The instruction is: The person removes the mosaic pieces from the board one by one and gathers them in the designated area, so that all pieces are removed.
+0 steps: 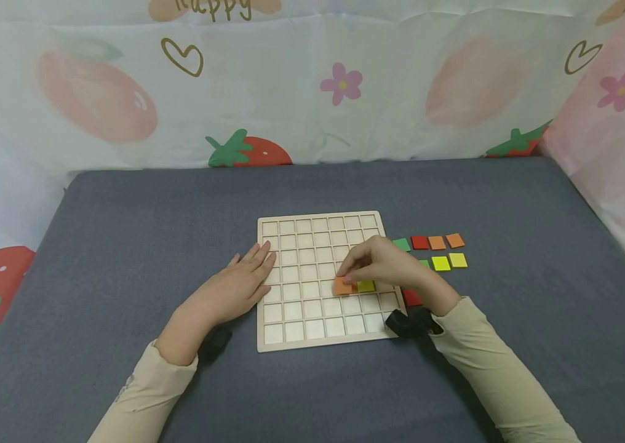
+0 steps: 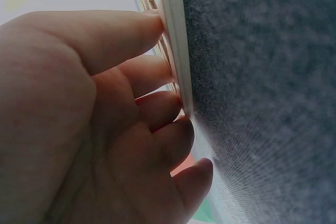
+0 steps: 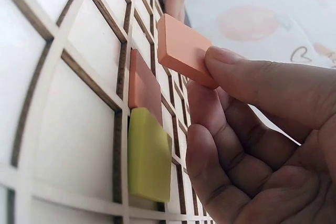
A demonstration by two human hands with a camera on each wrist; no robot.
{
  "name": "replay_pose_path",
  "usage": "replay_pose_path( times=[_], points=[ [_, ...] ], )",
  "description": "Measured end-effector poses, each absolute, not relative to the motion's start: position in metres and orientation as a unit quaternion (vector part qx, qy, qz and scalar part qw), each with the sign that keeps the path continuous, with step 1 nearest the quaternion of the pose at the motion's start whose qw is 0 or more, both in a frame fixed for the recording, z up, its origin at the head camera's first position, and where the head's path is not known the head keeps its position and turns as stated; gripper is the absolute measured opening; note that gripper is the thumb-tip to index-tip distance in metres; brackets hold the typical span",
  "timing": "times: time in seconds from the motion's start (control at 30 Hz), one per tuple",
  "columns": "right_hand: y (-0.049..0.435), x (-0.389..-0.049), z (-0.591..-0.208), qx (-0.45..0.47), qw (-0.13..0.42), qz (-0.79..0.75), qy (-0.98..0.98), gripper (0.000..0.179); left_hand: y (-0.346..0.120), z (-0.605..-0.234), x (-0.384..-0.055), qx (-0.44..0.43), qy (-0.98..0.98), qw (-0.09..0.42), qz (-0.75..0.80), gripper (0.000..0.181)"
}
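Between thumb and fingers my right hand (image 1: 384,261) pinches an orange square tile (image 3: 184,48), tilted just above the wooden grid board (image 1: 312,344). Beneath it, in the right wrist view, a darker orange tile (image 3: 143,83) sits in a cell. A yellow tile (image 3: 150,156) adjoins that one, and its edge looks slightly raised. My left hand (image 1: 237,286) rests with extended fingers on the board's left edge. In the left wrist view, the fingertips (image 2: 152,27) touch the board's rim.
Loose tiles lie right of the board: green (image 1: 402,245), red (image 1: 419,242), orange (image 1: 437,243) and yellow (image 1: 441,263) among them. Another red tile (image 1: 412,298) is partly behind my right wrist. A grey cloth (image 1: 152,215) covers the table; a printed curtain (image 1: 384,123) hangs behind.
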State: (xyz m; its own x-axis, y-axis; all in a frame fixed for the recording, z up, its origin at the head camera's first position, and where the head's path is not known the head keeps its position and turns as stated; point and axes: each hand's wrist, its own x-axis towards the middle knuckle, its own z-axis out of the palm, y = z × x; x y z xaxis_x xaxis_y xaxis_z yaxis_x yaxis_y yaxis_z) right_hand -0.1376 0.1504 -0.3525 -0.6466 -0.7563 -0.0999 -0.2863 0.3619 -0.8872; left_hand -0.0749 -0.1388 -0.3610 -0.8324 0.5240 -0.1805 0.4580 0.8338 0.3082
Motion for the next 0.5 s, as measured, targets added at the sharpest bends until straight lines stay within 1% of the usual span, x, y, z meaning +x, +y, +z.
replay_pose_path(
  times=[0.33,0.5],
  points=[
    [0.1568,-0.1391,-0.3520,-0.336,0.243,-0.448,0.792,0.007,-0.1388,-0.3609,-0.0754,0.255,0.949,0.134,0.124,0.055],
    [0.1602,-0.1384,-0.3510,-0.331,0.245,-0.454,0.790,0.007,-0.1386,-0.3615,-0.0754,0.254,0.950,0.135,0.124,0.055]
  ],
)
